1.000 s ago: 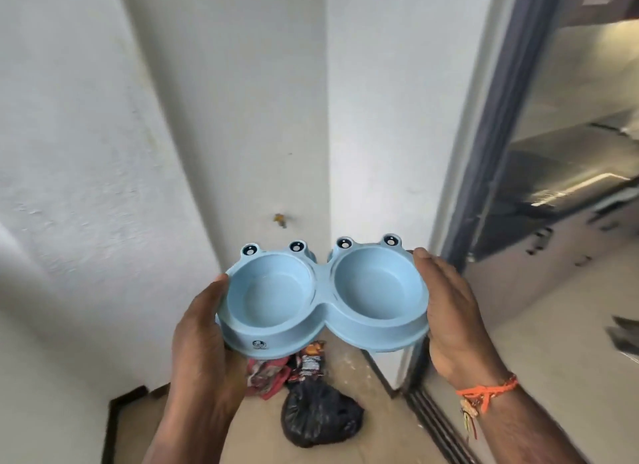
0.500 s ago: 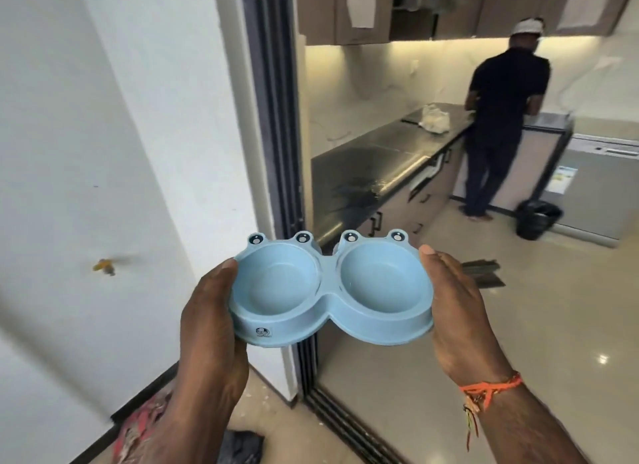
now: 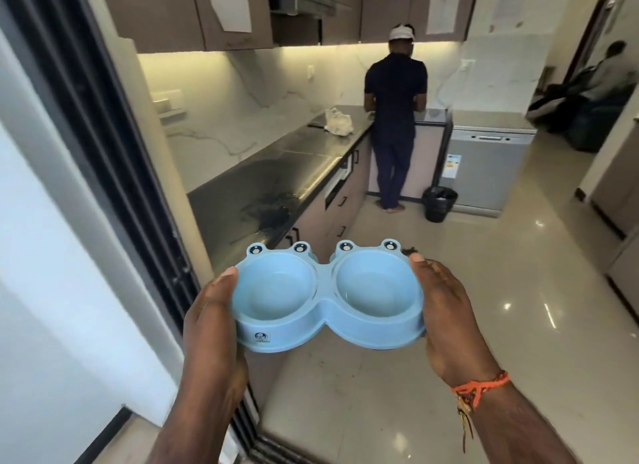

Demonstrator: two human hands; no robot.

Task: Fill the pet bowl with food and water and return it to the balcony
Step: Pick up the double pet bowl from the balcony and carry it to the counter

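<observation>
A light-blue double pet bowl (image 3: 326, 299) with frog eyes on its far rim is held level in front of me. Both of its round cups look empty. My left hand (image 3: 212, 320) grips its left end, thumb on the rim. My right hand (image 3: 446, 311), with an orange thread at the wrist, grips its right end. The bowl hangs over the threshold of a sliding door, above the kitchen floor.
A dark sliding-door frame (image 3: 86, 145) and its floor track (image 3: 262, 443) lie to my left and below. A black countertop (image 3: 276, 176) runs along the left wall. A person (image 3: 394, 118) stands at the far counter beside a black bin (image 3: 439, 204) and a dishwasher (image 3: 484, 166). Another person (image 3: 601, 80) sits far right.
The view has swung right from the white balcony corner to the kitchen doorway and moved closer to it. Both hands keep the same hold on the bowl.
</observation>
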